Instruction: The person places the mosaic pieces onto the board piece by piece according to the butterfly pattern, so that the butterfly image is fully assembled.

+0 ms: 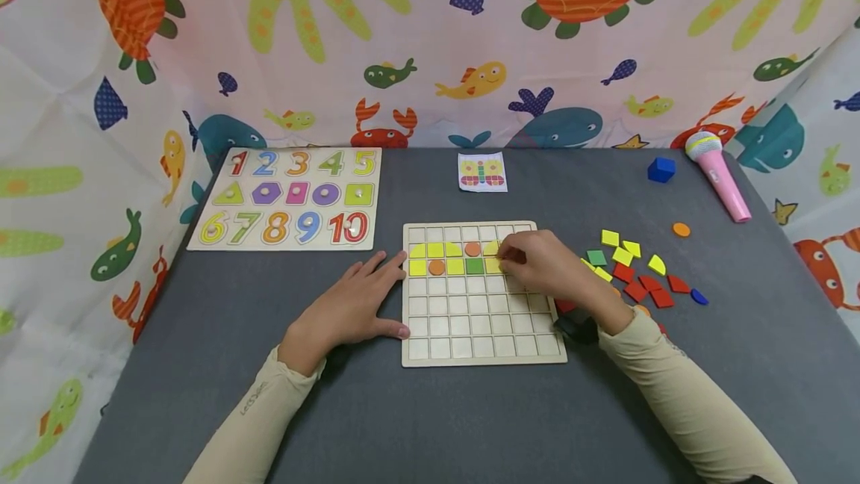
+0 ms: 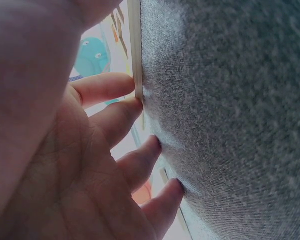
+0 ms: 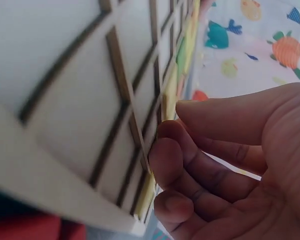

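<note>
A pale wooden grid board [image 1: 460,359] lies on the grey table, its upper rows partly filled with yellow tiles [image 1: 435,249], orange discs [image 1: 437,267] and a green square tile [image 1: 474,266]. My left hand [image 1: 346,308] rests at the board's left side with fingers spread; its thumb and forefinger touch the edge. Over the right end of the filled rows, my right hand [image 1: 547,264] has its fingers curled and its thumb and fingertips gathered at a yellow tile [image 3: 169,97]. In the head view that hand hides the cells beneath it.
Loose yellow, red, green and blue pieces [image 1: 661,297] are scattered right of the board. A butterfly pattern card [image 1: 482,172] lies behind it. A number puzzle [image 1: 282,200] is at the back left, a blue cube [image 1: 661,169] and pink toy microphone [image 1: 720,178] at the back right.
</note>
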### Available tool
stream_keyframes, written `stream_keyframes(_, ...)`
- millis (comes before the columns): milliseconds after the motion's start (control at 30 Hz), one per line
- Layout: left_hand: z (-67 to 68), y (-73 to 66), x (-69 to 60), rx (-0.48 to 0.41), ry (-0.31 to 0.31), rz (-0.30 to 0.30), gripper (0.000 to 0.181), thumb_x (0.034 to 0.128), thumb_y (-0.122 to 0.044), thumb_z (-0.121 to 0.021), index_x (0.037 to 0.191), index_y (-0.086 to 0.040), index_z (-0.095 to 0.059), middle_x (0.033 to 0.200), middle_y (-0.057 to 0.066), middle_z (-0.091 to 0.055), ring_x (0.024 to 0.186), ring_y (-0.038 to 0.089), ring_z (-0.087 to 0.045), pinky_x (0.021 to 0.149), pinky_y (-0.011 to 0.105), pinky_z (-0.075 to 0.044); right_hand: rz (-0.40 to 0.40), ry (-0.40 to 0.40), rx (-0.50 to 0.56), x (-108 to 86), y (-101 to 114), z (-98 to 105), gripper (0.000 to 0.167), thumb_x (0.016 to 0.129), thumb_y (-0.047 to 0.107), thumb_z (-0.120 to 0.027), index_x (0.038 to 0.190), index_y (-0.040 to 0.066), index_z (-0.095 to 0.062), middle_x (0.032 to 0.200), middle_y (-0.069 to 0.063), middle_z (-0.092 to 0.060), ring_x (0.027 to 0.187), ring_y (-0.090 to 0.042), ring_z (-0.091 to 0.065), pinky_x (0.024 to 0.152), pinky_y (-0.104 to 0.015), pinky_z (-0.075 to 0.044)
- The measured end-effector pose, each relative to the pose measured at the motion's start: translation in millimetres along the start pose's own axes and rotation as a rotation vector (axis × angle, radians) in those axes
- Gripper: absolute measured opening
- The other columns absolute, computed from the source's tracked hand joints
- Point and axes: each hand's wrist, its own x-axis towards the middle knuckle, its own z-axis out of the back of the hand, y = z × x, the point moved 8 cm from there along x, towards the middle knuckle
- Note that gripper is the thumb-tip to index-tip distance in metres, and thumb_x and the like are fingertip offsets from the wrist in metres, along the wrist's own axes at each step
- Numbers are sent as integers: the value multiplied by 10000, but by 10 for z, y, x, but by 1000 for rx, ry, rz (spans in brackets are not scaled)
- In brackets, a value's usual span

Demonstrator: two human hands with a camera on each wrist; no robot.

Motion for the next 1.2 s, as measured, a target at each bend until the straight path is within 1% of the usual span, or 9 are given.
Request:
stream_keyframes(200,-3,8,-1,-6,2,2,954,871,-513,-878,1608,-80,-454,1772,76,-223,1632,372,-124,1296,589,-138,-75,-68,21,-99,-161,245,126,987,26,-738,1100,-10,-777,971,-76,-748,860,-218,-666,772,-434,-587)
stream_keyframes(300,-7,19,-4,-9,0,5,954,869,-509,-881,1607,-80,-456,1771,78,-224,1632,371,-123,1296,589,-137,-117,-96,7,-148,-268,368,138,997,35,-739,1122,-13,-776,965,-85,-734,841,-234,-633,730,-418,-559)
stream_keyframes(367,-6,22,-5,-10,0,7,954,867,-510,-882,1606,-81,-458,1771,81,-224,1633,370,-121,1296,588,-136,-131,-119,-7,-190,-344,443,138,1003,38,-733,1125,-12,-774,962,-85,-723,837,-237,-615,717,-408,-531)
stream_keyframes(533,-6,20,1,-14,2,11,960,862,-513,-885,1607,-84,-457,1770,79,-227,1634,368,-118,1298,586,-132,-154,-173,-20,-340,-527,646,150,1024,56,-709,1143,-10,-772,1032,-111,-725,872,-252,-611,738,-414,-510)
stream_keyframes(633,-7,18,5,-17,5,14,967,861,-513,-886,1612,-84,-453,1771,74,-226,1635,365,-113,1299,584,-128,-196,-191,-17,-448,-660,762,170,1034,72,-705,1169,-10,-767,1061,-128,-722,885,-264,-600,726,-382,-497)
stream_keyframes(767,1,17,6,-16,5,18,970,858,-515,-887,1613,-89,-453,1772,71,-221,1636,360,-107,1299,582,-126,-276,-192,-17,-567,-871,862,207,1040,89,-699,1204,-25,-752,1095,-162,-704,907,-291,-584,706,-347,-481)
stream_keyframes(933,0,18,1,-14,8,14,979,864,-516,-883,1620,-79,-441,1774,69,-215,1636,361,-108,1301,577,-122,-348,-144,-7,-660,-1138,872,257,1047,97,-682,1244,-66,-712,1138,-219,-661,985,-353,-586,766,-414,-487)
stream_keyframes(1067,-13,18,0,-15,14,7,986,875,-520,-874,1630,-70,-426,1777,63,-202,1636,362,-103,1301,577,-118,-375,-121,-6,-722,-1295,873,277,1051,98,-674,1256,-89,-688,1147,-254,-630,1013,-384,-564,799,-465,-473)
stream_keyframes(1200,-19,23,6,-16,16,13,994,871,-529,-871,1634,-77,-422,1779,61,-197,1638,358,-92,1302,578,-112,-373,-126,-20,-773,-1368,902,269,1048,90,-667,1243,-94,-689,1129,-258,-627,1004,-385,-556,806,-482,-462)
